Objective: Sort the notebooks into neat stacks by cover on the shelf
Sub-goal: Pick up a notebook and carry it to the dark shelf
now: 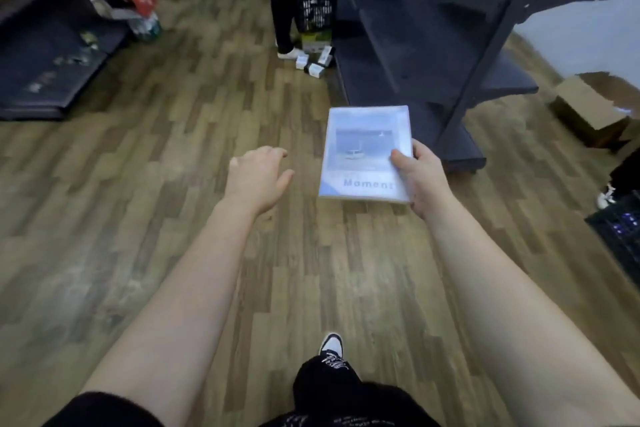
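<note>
Fingers (401, 158) of the right hand (424, 180) pinch a pale blue notebook (363, 152) near the dark shelf (433, 55). The left hand (258, 177), beside the notebook, hangs empty, fingers loosely curled.

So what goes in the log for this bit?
right hand: grip on blue Moment notebook, held flat | left hand: open, empty | dark shelf: ahead | stacking: not yet done

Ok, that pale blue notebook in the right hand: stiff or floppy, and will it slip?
The notebook probably stays stiff: it lies flat though the right hand holds only one edge. Its cover looks glossy, perhaps wrapped, so it may slide in a loose grip. The left hand is free to support it.
</note>
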### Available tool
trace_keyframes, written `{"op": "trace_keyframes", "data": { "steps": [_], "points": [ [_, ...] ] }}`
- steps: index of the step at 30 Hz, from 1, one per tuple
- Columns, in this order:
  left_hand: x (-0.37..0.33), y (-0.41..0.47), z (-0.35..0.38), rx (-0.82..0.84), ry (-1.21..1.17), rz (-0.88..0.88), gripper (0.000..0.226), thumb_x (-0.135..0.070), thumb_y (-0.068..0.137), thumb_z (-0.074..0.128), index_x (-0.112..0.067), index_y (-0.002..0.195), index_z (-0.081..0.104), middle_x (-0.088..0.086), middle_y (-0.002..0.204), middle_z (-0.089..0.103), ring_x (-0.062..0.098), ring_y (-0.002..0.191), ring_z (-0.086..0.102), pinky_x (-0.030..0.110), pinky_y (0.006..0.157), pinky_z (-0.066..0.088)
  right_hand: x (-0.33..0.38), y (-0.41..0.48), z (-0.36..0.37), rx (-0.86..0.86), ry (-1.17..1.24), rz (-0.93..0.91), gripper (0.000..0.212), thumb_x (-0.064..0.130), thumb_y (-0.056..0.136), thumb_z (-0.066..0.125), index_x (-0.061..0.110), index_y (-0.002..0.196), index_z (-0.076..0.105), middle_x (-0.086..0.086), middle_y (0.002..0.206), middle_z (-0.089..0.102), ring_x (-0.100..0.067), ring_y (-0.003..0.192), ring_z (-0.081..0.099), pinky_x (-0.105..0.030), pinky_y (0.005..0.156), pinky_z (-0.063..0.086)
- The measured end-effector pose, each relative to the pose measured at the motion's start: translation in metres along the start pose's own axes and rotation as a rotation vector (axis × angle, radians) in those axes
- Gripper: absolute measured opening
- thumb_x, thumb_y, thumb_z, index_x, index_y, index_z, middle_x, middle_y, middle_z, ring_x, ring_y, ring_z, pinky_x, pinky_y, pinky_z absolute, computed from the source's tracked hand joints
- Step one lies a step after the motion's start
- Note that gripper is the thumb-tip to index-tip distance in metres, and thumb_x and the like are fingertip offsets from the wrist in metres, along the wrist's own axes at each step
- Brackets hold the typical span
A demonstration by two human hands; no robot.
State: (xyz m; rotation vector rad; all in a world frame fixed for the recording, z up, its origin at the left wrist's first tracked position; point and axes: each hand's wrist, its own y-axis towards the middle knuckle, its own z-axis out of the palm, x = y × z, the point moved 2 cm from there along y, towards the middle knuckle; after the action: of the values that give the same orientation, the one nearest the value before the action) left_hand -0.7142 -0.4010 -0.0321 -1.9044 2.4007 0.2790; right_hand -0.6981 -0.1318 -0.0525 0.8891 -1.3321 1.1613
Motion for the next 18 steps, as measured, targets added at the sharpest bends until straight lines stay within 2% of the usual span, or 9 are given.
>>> {"op": "trace_keyframes", "data": {
  "steps": [4,9,12,18],
  "points": [
    [0.024,0.074,-0.002,-0.016,0.009,-0.065,0.042,-0.039,0.093,0.049,-0.021,0.130,0.050,0.004,0.131,0.054,0.025,0.122,0.048,0.042,0.094,0.037,0.018,0.088,0.028,0.052,-0.045,0.021,0.026,0.016,0.089,0.060,0.022,0.115,0.062,-0.003,0.109,0.071,-0.021,0.091,0.072,-0.044,0.078,0.060],
    [0.053,0.153,0.004,-0.031,-0.008,-0.131,0.040,-0.039,0.093,0.049,-0.023,0.130,0.051,0.003,0.131,0.054,0.026,0.122,0.048,0.042,0.095,0.036,0.027,0.176,0.063,0.118,-0.026,0.015,0.021,0.012,0.090,0.059,0.021,0.109,0.064,-0.004,0.107,0.072,-0.020,0.089,0.073,-0.037,0.071,0.060],
    [0.070,0.195,0.016,-0.024,-0.029,-0.166,0.041,-0.040,0.094,0.046,-0.023,0.131,0.049,0.003,0.131,0.055,0.025,0.122,0.048,0.042,0.095,0.036,0.020,0.223,0.084,0.130,-0.029,0.044,0.019,0.013,0.091,0.059,0.024,0.105,0.064,-0.003,0.108,0.072,-0.021,0.092,0.072,-0.040,0.073,0.061],
    [0.121,0.295,0.035,-0.002,-0.002,-0.180,0.045,-0.040,0.094,0.046,-0.022,0.136,0.044,0.004,0.132,0.054,0.026,0.123,0.048,0.044,0.096,0.036,0.010,0.330,0.140,0.176,-0.028,0.084,0.024,0.014,0.090,0.060,0.024,0.112,0.063,-0.005,0.113,0.071,-0.026,0.097,0.071,-0.046,0.077,0.059]
  ]
}}
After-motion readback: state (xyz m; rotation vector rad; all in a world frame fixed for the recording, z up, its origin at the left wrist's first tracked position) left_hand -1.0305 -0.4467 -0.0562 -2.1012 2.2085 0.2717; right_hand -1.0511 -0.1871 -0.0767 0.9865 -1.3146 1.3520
